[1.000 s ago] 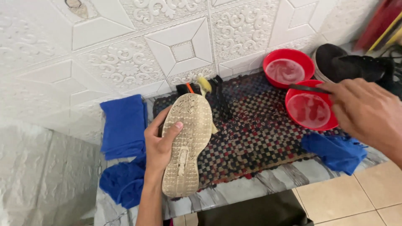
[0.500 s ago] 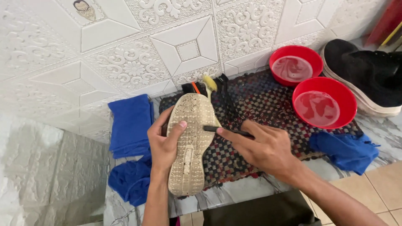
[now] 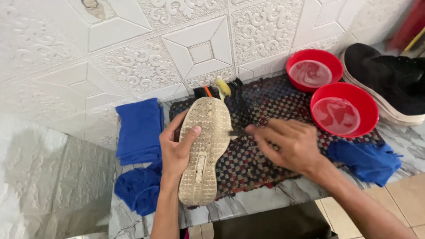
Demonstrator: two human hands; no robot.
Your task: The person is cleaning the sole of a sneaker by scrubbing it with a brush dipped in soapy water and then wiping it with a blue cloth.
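Observation:
My left hand (image 3: 178, 149) grips a shoe (image 3: 204, 150) turned sole up, its pale worn tread facing me, held over a dark woven mat (image 3: 261, 155). My right hand (image 3: 287, 144) is closed on a small dark brush (image 3: 237, 132), whose tip rests against the right edge of the sole. Most of the brush is hidden inside my fingers.
Two red bowls of cloudy water (image 3: 344, 110) (image 3: 314, 70) stand at the right of the mat. A black shoe (image 3: 389, 84) lies at far right. Blue cloths lie at left (image 3: 139, 130), lower left (image 3: 139, 188) and right (image 3: 365, 159). An embossed white wall (image 3: 133, 53) stands behind.
My right hand came back from the red bowl to the shoe and now touches the brush to the sole's edge. My left hand kept the shoe in place.

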